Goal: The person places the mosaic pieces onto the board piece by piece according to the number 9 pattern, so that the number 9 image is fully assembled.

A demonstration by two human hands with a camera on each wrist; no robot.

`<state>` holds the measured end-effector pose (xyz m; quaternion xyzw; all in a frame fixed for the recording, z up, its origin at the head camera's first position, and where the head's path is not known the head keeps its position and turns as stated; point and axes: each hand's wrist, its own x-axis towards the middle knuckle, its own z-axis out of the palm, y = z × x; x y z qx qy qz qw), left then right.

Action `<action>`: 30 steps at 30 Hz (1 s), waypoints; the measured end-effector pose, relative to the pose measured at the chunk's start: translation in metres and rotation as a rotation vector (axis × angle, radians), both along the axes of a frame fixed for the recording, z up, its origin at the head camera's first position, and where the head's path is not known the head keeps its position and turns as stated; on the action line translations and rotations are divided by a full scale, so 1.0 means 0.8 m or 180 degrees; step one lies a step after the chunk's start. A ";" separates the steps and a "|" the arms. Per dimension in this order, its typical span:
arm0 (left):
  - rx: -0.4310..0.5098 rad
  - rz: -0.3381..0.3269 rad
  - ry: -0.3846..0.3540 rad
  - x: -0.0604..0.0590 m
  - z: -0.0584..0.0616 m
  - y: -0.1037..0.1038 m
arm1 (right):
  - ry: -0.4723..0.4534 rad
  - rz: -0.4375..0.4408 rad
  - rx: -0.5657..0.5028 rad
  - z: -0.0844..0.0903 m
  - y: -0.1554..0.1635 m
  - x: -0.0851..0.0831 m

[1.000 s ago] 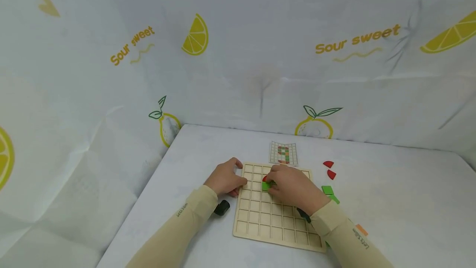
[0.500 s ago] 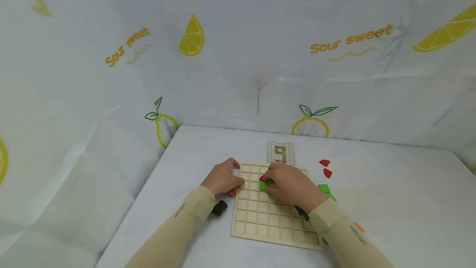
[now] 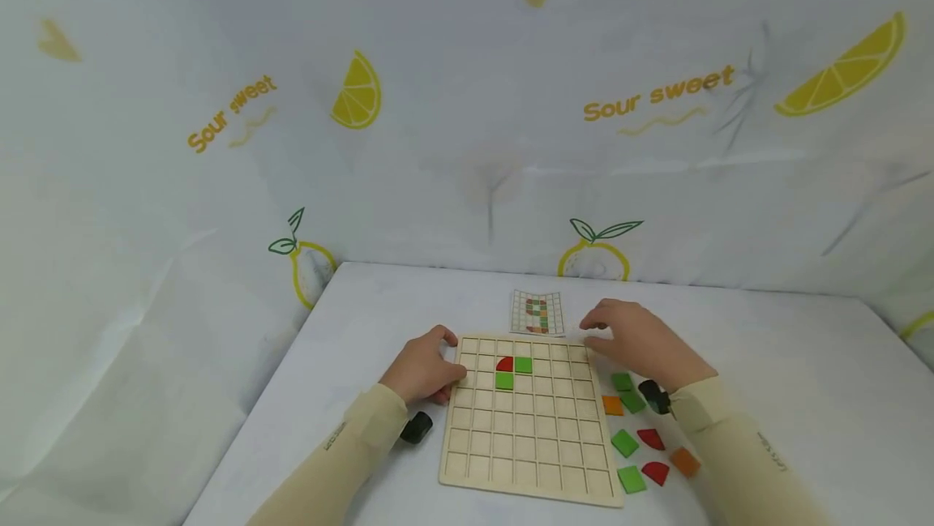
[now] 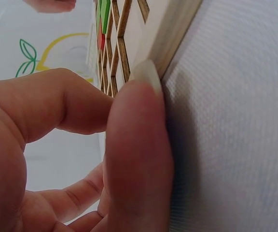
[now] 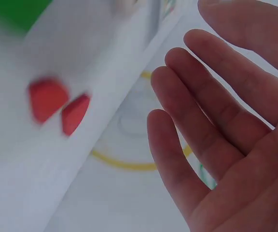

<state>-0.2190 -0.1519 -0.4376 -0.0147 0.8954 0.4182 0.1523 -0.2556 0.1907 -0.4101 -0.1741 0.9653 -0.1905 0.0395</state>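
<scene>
My left hand [image 3: 423,368] grips the left edge of a wooden grid board [image 3: 525,426]; in the left wrist view its thumb [image 4: 139,135] presses against the board's side. A red quarter-circle tile [image 3: 505,364] lies in a cell in the board's upper part. Beside it is a green square tile [image 3: 523,365], and another green square tile [image 3: 504,381] lies just below the red one. Over the board's top right corner hovers my right hand [image 3: 642,339], fingers loosely spread and holding nothing. Its wrist view shows the bare palm, with two blurred red tiles [image 5: 49,99] beyond.
Behind the board lies a small pattern card [image 3: 536,313] with a coloured grid. Loose tiles are scattered right of the board: green squares [image 3: 625,442], orange squares [image 3: 685,461] and red quarter circles [image 3: 655,473]. Printed white cloth stands behind the table.
My right hand has let go of the tile on the board and moved right, uncovering the three placed tiles and the loose ones. My left hand stays at the board's edge.
</scene>
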 end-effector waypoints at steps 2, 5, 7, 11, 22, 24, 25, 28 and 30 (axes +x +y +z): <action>0.0004 0.0005 0.0009 0.000 -0.001 -0.001 | -0.0020 -0.0073 -0.0033 0.000 0.020 -0.006; 0.0007 0.0001 0.0008 0.002 -0.002 -0.001 | -0.0046 -0.0126 -0.0067 -0.003 0.043 -0.012; 0.0010 -0.0023 0.0009 0.002 -0.003 0.000 | -0.0022 -0.0133 -0.0063 -0.006 0.053 -0.014; 0.0045 -0.0050 0.0036 0.005 -0.003 0.000 | -0.0095 -0.0182 -0.0083 -0.011 0.064 -0.018; 0.0064 -0.0046 0.0029 0.005 0.002 0.004 | -0.0183 -0.0139 -0.0035 -0.025 0.072 -0.031; 0.0034 -0.0029 0.0035 0.004 0.002 0.003 | -0.0189 -0.0143 -0.0029 -0.026 0.072 -0.033; 0.0017 -0.0027 0.0038 0.003 0.003 0.003 | -0.0188 -0.0146 -0.0025 -0.026 0.072 -0.034; -0.0025 -0.0014 0.0027 0.001 0.002 0.002 | -0.0217 -0.0206 -0.0003 -0.026 0.075 -0.036; -0.0049 0.0000 0.0020 -0.001 0.002 0.001 | -0.0243 -0.0239 0.0002 -0.025 0.077 -0.037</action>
